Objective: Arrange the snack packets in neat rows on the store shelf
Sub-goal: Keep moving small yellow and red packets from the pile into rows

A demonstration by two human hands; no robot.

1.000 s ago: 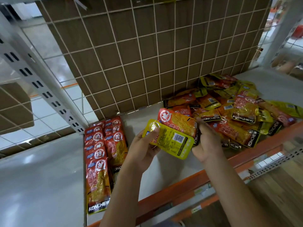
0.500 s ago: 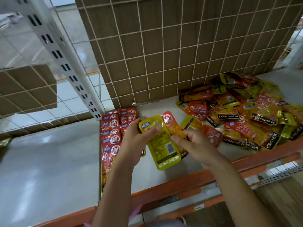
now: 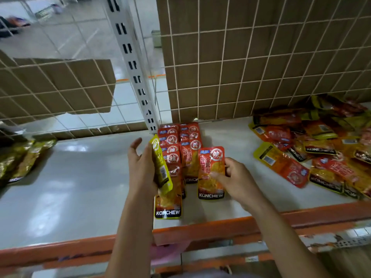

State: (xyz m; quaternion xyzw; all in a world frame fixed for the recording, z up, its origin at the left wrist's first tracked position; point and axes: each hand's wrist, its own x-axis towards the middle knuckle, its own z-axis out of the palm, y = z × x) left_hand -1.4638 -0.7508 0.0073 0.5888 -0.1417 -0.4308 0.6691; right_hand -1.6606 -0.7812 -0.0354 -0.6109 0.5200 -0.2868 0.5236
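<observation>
Snack packets (image 3: 321,155) lie mostly in a loose pile at the right of the shelf (image 3: 236,135), red and yellow mixed, some face down. Two rows (image 3: 180,145) of red packets, overlapping front to back, run from the rear left corner beside the white slotted post (image 3: 132,63). The right hand (image 3: 236,177) pinches a red packet (image 3: 209,167) by its right edge, thumb pressed on the printed face, and holds it face up just beside the right-hand row. The left hand (image 3: 141,169) grips a yellow packet (image 3: 161,169) turned edge-on above the left-hand row, with one digit raised clear; the fingers behind it are hidden. Gold packets (image 3: 22,157) rest on the neighbouring shelf at far left.
</observation>
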